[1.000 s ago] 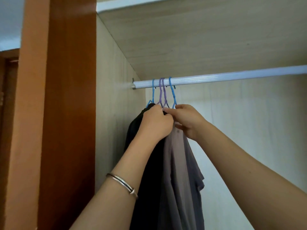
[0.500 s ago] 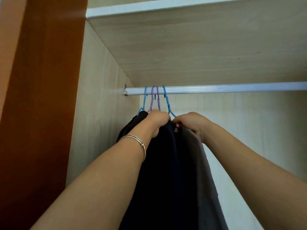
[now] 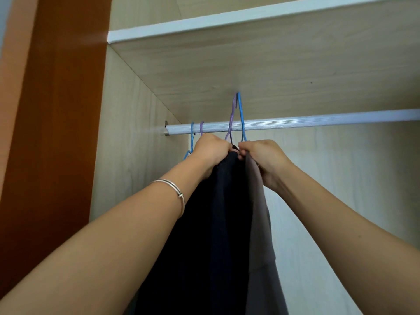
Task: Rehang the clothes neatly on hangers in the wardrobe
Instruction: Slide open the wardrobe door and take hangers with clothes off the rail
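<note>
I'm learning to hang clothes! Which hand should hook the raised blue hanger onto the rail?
Probably the right hand: it pinches the base of the raised blue hanger, whose hook is above the rail. The left hand grips the dark clothes beside it.

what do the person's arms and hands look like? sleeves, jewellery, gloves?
No sleeves in view: left forearm and right forearm are bare. Thin silver bangle with a small knot-like clasp on the left wrist. No gloves on left hand or right hand.
</note>
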`<state>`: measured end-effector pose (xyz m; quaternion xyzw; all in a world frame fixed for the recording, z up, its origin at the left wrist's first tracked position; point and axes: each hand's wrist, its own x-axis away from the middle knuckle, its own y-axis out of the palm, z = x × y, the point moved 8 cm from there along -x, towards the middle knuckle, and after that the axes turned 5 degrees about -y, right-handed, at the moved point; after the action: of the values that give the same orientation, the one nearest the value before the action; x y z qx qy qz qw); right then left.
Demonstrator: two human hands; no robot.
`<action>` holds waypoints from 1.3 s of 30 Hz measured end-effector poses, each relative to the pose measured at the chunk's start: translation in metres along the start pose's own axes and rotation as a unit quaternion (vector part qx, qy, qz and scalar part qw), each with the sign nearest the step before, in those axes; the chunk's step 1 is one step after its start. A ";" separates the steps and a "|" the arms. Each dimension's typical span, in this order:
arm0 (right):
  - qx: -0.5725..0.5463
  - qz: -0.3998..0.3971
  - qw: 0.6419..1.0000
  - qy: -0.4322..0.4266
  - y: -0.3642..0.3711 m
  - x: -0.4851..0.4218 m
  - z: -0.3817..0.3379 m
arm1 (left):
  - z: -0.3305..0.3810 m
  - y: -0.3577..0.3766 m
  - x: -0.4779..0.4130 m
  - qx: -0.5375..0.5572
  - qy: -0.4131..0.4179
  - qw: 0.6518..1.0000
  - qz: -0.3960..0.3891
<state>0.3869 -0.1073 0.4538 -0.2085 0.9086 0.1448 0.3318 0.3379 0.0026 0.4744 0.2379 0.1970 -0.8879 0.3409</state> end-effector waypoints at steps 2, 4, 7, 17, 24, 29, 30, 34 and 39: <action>0.006 -0.037 0.999 -0.007 0.000 0.017 0.003 | -0.005 -0.002 0.016 -0.028 0.007 1.000 0.009; 0.020 -0.090 0.996 0.006 0.006 0.035 0.011 | -0.013 -0.007 0.035 -0.060 0.007 0.998 0.020; -0.032 -0.167 0.984 0.048 0.020 0.067 0.030 | -0.034 -0.021 0.071 -0.070 -0.020 0.997 0.029; -0.347 -0.398 0.813 0.247 0.089 0.244 0.073 | -0.096 -0.105 0.254 -0.161 -0.203 0.963 0.079; -0.367 -0.542 0.674 0.342 0.161 0.384 0.062 | -0.075 -0.182 0.392 -0.319 -0.303 0.884 0.160; -0.332 -0.633 0.623 0.319 0.198 0.475 0.031 | -0.043 -0.227 0.493 -0.374 -0.363 0.821 0.235; -0.325 -0.650 0.608 0.320 0.205 0.493 0.024 | -0.038 -0.235 0.513 -0.376 -0.378 0.806 0.255; -0.326 -0.719 0.527 0.316 0.228 0.564 -0.005 | -0.023 -0.265 0.589 -0.371 -0.429 0.759 0.320; -0.307 -0.773 0.450 0.326 0.269 0.637 -0.028 | -0.009 -0.304 0.667 -0.336 -0.435 0.731 0.405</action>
<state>-0.1977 -0.0647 0.0857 -0.9448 0.3117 0.0199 -0.0989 -0.3090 -0.1243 0.1528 -0.2474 0.1975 -0.5480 0.7742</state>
